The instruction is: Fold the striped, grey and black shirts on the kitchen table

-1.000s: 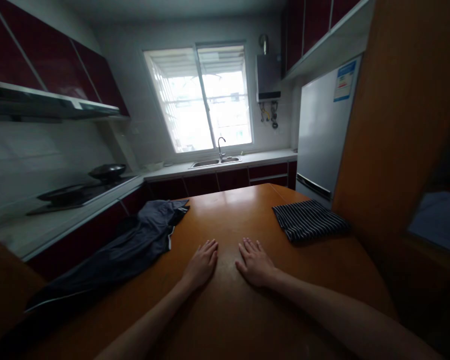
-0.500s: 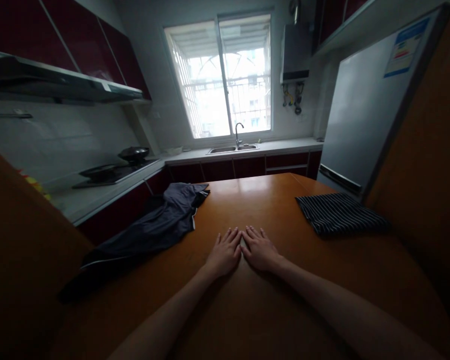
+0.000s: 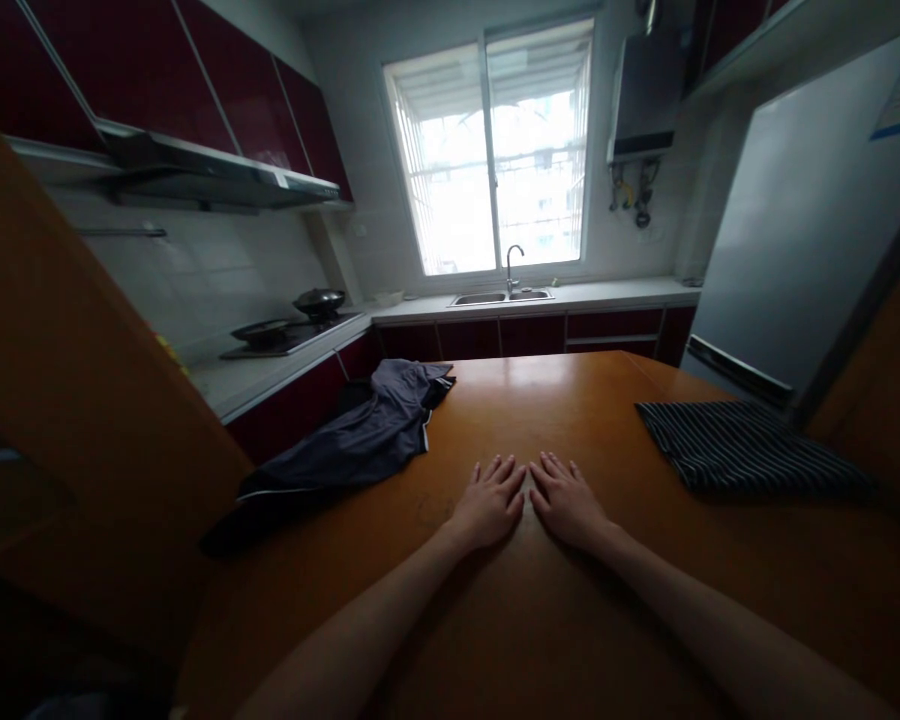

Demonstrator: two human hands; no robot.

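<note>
My left hand (image 3: 489,505) lies palm down on the brown wooden table (image 3: 540,400), fingers stretched out, holding nothing. Close beside it my right hand (image 3: 566,502) rests flat in the same way, also holding nothing, with a narrow gap between the two. To the left, a dark grey-blue garment (image 3: 367,425) with white trim is spread loosely along the table's edge, its far-left end in shadow. On the right side lies a black cloth with thin white stripes (image 3: 750,448), seemingly folded; neither hand touches these cloths.
Beyond the table a counter with a sink (image 3: 495,298) and faucet (image 3: 511,262) runs under a window. A stove with a wok (image 3: 319,302) and a pan (image 3: 262,333) is at the left. A refrigerator (image 3: 795,220) stands at the right, wooden panels (image 3: 105,330) at the left.
The camera view has turned to the left, so everything appears shifted to the right. Both hands stay flat on the table, and the cloths have not moved.
</note>
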